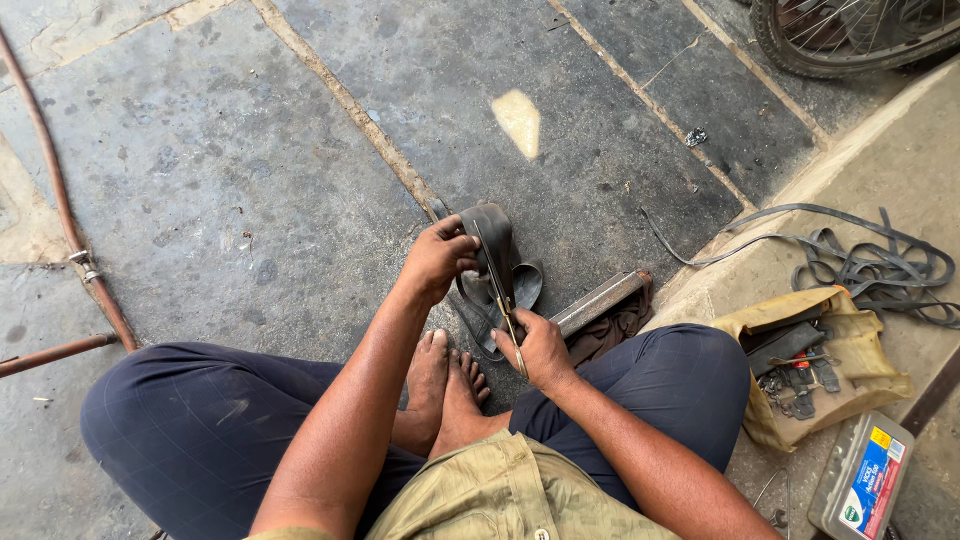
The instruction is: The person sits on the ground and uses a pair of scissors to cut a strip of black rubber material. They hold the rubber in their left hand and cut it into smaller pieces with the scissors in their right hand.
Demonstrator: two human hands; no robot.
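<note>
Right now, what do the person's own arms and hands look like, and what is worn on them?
Both forearms are bare, with no sleeves in view. The left hand and right hand wear no gloves, and no rings, watch or bands show. The fingers are uncovered. An olive-green shirt and dark navy trousers are worn.

Black rubber tube (495,262) — navy trousers (200,420), olive shirt (500,495) — grey stone floor (250,150), yellow cloth (850,330).

Clear plastic box (860,478), rectangular, lower right on the ledge (beside the yellow cloth bag (870,365)); lid label blue, yellow, red, white.
</note>
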